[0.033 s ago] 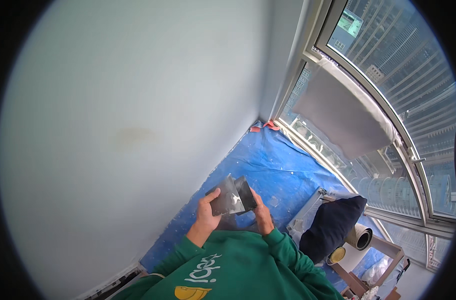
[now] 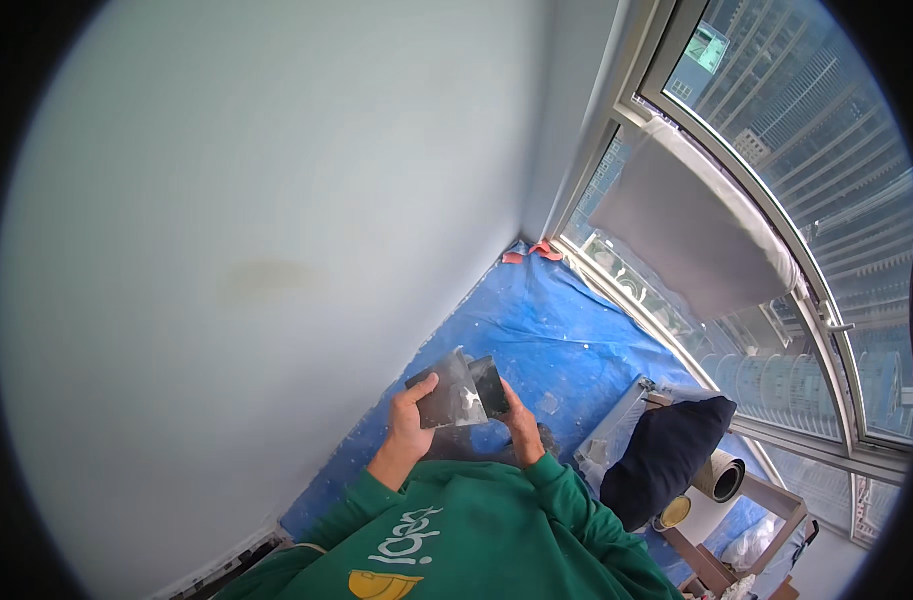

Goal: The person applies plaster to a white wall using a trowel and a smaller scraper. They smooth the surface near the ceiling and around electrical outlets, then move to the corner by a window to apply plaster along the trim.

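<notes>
In front of my green sweatshirt, my left hand (image 2: 410, 428) grips a wide, flat grey putty scraper (image 2: 439, 392), its thumb lying over the near left corner. A white smear of filler shows near that blade's right edge. My right hand (image 2: 523, 425) is closed on the right side of a smaller black putty scraper (image 2: 492, 388), with most of its fingers hidden behind it. The two blades sit side by side, tilted, their inner edges touching or nearly so. Left of my hands rises a pale wall (image 2: 227, 180) with a faint brownish patch (image 2: 267, 284).
Blue sheeting (image 2: 517, 310) covers the floor, with red cloth (image 2: 545, 249) in the far corner. At right are a dark cushion-like bundle (image 2: 667, 460), a rolled mat (image 2: 720, 476), a round tin (image 2: 676, 511) and a wooden frame (image 2: 777, 490). Grey cloth (image 2: 692, 225) hangs by the window.
Both hands and the scrapers have shifted very slightly to the left. The black blade has tilted a little against the grey one; both hands keep their hold.
</notes>
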`<state>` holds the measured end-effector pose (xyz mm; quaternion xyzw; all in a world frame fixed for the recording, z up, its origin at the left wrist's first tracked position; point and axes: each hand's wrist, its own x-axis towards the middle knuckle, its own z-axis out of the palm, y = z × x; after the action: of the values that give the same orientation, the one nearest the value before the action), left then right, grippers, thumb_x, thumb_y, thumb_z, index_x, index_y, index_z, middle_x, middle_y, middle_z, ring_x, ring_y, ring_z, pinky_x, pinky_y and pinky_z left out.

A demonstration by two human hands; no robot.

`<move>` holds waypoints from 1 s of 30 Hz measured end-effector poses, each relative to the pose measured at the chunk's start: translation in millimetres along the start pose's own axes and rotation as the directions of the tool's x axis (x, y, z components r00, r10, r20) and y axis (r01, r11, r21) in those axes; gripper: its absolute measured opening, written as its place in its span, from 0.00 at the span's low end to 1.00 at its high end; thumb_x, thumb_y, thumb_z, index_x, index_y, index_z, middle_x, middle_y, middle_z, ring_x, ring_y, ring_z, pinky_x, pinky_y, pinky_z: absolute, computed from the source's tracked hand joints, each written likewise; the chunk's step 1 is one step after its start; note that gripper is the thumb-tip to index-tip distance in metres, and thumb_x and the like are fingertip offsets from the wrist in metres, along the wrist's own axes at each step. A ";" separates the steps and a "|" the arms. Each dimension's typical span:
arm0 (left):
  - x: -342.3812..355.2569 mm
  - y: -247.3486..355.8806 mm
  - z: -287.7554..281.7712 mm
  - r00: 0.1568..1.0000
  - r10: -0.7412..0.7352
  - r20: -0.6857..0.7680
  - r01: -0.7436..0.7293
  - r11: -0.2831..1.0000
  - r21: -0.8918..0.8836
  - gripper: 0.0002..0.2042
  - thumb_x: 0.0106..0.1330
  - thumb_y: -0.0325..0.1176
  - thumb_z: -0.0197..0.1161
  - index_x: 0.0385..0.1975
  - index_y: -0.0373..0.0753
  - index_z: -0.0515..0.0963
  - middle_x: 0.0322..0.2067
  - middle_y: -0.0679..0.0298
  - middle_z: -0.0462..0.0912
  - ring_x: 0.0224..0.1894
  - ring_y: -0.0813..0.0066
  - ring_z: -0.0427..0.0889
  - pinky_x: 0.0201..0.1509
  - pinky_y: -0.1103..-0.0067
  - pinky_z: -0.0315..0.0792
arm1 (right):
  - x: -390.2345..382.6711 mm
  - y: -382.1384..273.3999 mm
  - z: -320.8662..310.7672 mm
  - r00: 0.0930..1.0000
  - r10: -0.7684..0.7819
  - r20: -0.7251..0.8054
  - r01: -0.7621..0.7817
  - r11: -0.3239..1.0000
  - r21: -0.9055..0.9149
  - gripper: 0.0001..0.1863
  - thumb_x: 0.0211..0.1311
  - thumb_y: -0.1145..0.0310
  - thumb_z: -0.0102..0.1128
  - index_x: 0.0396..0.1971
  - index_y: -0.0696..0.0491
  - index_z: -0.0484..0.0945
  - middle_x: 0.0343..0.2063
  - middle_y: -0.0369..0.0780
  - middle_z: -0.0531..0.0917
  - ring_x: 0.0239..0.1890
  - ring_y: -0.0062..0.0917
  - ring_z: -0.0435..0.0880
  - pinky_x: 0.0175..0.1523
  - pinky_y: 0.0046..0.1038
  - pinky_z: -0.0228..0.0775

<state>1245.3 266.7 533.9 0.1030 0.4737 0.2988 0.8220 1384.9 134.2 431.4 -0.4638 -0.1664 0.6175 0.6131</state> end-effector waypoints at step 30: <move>334.3 -176.2 96.1 0.898 -0.348 0.268 0.258 0.911 0.321 0.10 0.59 0.31 0.66 0.37 0.31 0.80 0.33 0.62 0.83 0.33 0.76 0.82 0.38 0.80 0.75 | 55.6 234.0 -216.4 0.689 0.706 -0.162 -0.720 0.692 -0.043 0.20 0.55 0.54 0.67 0.38 0.55 0.83 0.26 0.41 0.85 0.27 0.21 0.84 0.35 0.26 0.75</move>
<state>1520.0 333.4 265.3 0.1884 0.3819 0.0758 0.9016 1422.1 61.2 118.4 -0.5629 0.0364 0.7655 0.3096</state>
